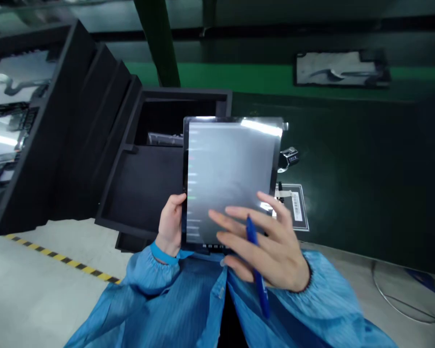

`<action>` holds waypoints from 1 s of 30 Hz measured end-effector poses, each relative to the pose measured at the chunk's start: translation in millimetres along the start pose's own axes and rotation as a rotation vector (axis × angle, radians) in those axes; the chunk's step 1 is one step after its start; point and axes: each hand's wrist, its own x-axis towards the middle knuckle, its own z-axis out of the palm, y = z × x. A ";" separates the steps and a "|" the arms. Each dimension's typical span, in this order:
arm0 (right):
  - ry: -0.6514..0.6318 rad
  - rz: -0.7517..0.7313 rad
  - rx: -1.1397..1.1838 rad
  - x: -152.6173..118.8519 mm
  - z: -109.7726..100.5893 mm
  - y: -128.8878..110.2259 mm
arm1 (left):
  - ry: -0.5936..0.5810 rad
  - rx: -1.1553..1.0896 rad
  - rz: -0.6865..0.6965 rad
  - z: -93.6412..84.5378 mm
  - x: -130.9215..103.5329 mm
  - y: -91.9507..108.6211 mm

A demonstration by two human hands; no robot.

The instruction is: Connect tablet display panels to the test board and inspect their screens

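A tablet with a lit grey screen and a black border is held in front of my chest. My left hand grips its left edge, thumb along the side. Over the lower right of the screen, my right hand has its fingers spread, with a blue pen tucked among them. The fingertips are at or just above the glass; I cannot tell if they touch. Just right of the tablet lie a small silver-and-black object and a labelled sheet, partly covered by the tablet and hand.
Black trays stand on the left, one with a flat part inside. Beyond them leans a tall black stack. A dark green bench spans the right, with a framed part behind. Yellow-black tape marks the floor.
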 end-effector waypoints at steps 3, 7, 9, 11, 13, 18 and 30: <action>-0.067 -0.099 0.069 -14.0 2.8 -10.7 | 0.114 -0.010 0.079 2.3 2.9 1.6; -0.110 -0.140 0.127 -29.3 4.4 -15.4 | 0.146 -0.039 0.115 2.2 6.6 2.8; -0.128 -0.179 0.159 -32.9 6.0 -14.8 | 0.150 -0.053 0.117 1.7 6.8 2.8; -0.157 -0.197 0.172 -33.5 8.8 -13.4 | 0.143 -0.069 0.117 1.5 6.3 2.4; -0.174 -0.152 0.142 -31.9 11.7 -11.7 | 0.113 -0.080 0.133 1.4 5.7 1.5; -0.053 -0.033 0.070 -28.4 13.6 -9.8 | 0.026 -0.068 0.178 -0.5 7.1 -0.9; -0.118 -0.146 0.164 -35.8 11.0 -19.0 | 0.082 0.010 0.221 -6.3 10.9 -0.7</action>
